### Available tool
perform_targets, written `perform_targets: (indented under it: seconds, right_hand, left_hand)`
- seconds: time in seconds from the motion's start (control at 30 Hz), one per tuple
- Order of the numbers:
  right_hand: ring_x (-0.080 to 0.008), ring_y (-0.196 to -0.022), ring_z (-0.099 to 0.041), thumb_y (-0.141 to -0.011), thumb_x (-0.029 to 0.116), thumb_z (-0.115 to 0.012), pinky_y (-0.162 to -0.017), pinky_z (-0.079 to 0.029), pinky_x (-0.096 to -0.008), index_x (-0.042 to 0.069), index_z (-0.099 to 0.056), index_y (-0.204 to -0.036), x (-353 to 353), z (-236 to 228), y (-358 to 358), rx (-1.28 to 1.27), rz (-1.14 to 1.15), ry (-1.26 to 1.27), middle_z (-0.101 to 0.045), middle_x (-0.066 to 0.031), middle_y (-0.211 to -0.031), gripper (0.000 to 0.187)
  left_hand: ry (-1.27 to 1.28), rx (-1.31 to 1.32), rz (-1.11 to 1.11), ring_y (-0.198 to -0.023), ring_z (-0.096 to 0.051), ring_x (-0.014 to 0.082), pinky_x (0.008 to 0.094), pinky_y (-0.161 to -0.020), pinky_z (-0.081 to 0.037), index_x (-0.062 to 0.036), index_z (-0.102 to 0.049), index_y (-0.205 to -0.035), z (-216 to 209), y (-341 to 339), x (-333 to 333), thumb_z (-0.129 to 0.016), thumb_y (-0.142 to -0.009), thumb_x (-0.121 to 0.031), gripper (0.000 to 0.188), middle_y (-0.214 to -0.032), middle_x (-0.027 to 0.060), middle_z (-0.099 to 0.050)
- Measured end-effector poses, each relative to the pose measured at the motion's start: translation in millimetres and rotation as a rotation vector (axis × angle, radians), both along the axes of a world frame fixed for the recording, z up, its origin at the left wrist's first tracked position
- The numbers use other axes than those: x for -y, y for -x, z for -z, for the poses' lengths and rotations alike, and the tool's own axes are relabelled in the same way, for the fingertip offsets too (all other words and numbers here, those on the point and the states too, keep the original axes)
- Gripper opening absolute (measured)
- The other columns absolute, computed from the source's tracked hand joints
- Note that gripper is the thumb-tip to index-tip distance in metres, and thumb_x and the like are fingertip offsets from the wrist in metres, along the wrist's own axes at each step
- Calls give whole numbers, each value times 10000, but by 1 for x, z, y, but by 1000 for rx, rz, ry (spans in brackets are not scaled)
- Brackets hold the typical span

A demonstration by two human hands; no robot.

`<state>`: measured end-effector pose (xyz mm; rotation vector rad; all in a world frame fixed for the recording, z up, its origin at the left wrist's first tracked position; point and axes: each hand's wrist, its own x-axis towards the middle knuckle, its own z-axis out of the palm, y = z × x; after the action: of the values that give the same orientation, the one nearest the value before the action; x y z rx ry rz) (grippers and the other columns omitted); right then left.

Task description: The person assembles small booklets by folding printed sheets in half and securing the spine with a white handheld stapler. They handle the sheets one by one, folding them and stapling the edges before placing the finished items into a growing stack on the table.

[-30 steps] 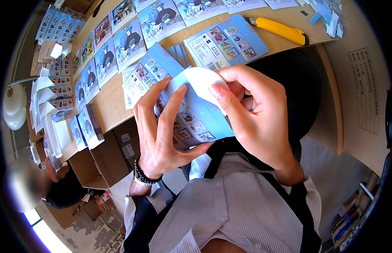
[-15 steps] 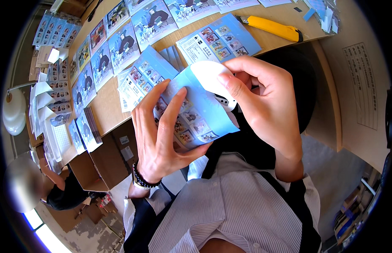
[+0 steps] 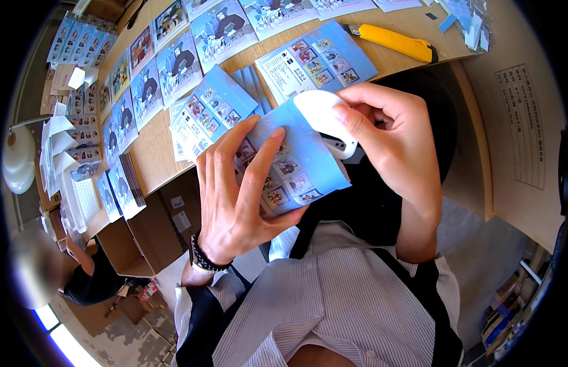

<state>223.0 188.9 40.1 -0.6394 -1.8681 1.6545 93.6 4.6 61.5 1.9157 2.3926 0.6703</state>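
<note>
My left hand (image 3: 232, 192) is closed round a blue printed packet (image 3: 324, 162), its fingers spread over a face with rows of small pictures. The packet is tilted above the near table edge. At its far right end my right hand (image 3: 397, 137) pinches a smooth white piece with a rounded edge (image 3: 314, 109) between thumb and bent fingers. A dark slot shows near the piece's lower end; its exact kind I cannot make out. Part of it lies against or inside the packet's end; which, I cannot tell. More blue packets (image 3: 218, 101) lie on the table just beyond my left hand.
A yellow utility knife (image 3: 397, 44) rests near the table's (image 3: 155, 173) right edge, beside another blue packet (image 3: 351, 52). Rows of printed cards (image 3: 177, 67) cover the far side. Open cardboard boxes (image 3: 143, 241) stand lower left, near a person in black (image 3: 97, 275). A large carton (image 3: 522, 140) is at right.
Both hands have shifted slightly right with the packet and the white piece. More of the white piece's lower end and slot shows beside the packet's end.
</note>
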Motion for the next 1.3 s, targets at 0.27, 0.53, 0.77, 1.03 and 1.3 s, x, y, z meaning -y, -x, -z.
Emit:
perform_targets:
  seconds: [0.27, 0.53, 0.77, 1.03, 1.3]
  right_hand:
    - [-38, -613, -474, -904, 71, -704, -546, -376, -219, -63, -696, -943, -13, -5, -11, 44, 25, 89, -598, -3, -674, 140]
    - [-39, -673, -514, -936, 127, -673, -601, -412, -220, -45, -700, -949, -34, -8, -30, 161, -118, -95, -647, -20, -741, 174]
    - [20, -486, -357, -985, 164, -644, -427, -240, -180, -20, -678, -1080, -56, -11, -65, 121, 150, 137, -590, 26, -716, 210]
    - [5, -512, -411, -1007, 161, -619, -446, -298, -174, -27, -658, -1044, -38, 3, -44, 107, 39, 186, -579, 24, -727, 196]
    - [7, -507, -399, -1000, 136, -623, -443, -285, -167, -28, -642, -1004, -35, 11, -53, 125, 62, 231, -539, 18, -704, 165]
  left_hand:
    - [16, -21, 61, -1202, -528, 369, 492, -966, -413, -98, -572, -1381, -2, 1, -6, -921, -529, -285, 939, -1388, 222, -487]
    - [77, -111, 55, -1214, -525, 387, 504, -987, -447, -93, -586, -1358, -4, 7, -1, -909, -505, -251, 925, -1388, 215, -492]
    - [-14, 93, -59, -1298, -489, 406, 501, -1040, -458, -68, -513, -1403, 2, 45, -24, -909, -552, -145, 942, -1436, 203, -453]
    - [-43, -79, 13, -1385, -419, 382, 550, -1173, -266, -63, -460, -1452, 47, 49, -116, -889, -687, -432, 952, -1495, 216, -420]
    - [102, -75, -120, -1472, -303, 382, 560, -1197, -208, -77, -395, -1504, 28, 76, -39, -848, -746, -435, 953, -1575, 211, -332]
